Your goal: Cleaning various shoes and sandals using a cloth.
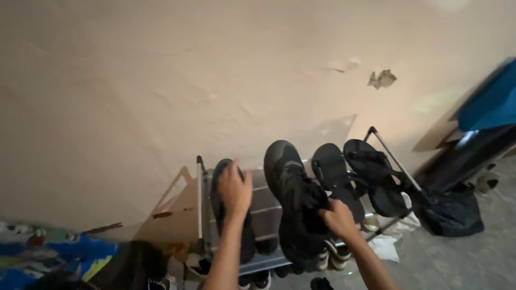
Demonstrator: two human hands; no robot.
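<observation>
The person looks down at a metal shoe rack (203, 215) standing against a pale, scuffed wall (161, 80). Both bare arms reach forward from the bottom edge of the view toward the rack's top shelf.

The left hand (235, 189) lies over the left shoe (221, 177), a dark one set near the rack's left post. The fingers curl down over its upper, so the hand appears to be gripping it, though the fingertips are hidden behind the shoe. The right hand (337, 217) is closed on the near end of the right shoe (293, 188), a bulkier black shoe with a grey toe, at its collar.

Both shoes lie with their long axes running away from the person, toes toward the wall and heels toward the arms. They sit side by side on the shelf with a bare strip of shelf between them. Each hand is on its own shoe: the left hand farther up, over the middle and front, the right hand nearer the heel.

To the right of the held pair rest two black sandals (355, 172), also pointing toward the wall. Lighter shoes show on the lower shelf. A black bag (450, 212) sits on the floor at the right, and a blue patterned cloth (54, 258) fills the lower left corner.
</observation>
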